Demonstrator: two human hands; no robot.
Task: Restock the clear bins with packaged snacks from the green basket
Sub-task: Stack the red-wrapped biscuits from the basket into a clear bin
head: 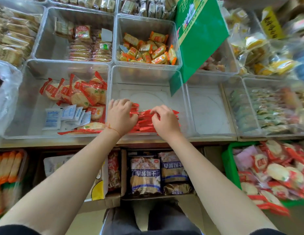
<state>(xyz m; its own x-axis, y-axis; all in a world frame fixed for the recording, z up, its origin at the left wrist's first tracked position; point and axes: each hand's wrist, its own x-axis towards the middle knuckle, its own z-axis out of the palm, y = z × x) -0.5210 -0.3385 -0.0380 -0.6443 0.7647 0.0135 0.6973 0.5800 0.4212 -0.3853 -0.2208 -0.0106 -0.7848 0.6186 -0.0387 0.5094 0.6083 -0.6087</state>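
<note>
A stack of glossy red snack packets [144, 121] is grasped with curled fingers by the left hand [119, 116] and right hand [165, 122] inside a clear plastic bin [147, 77].

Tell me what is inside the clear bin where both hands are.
The clear bin holds red packets along its near side; its far half shows bare floor. The left hand and right hand cover some packets.
</note>
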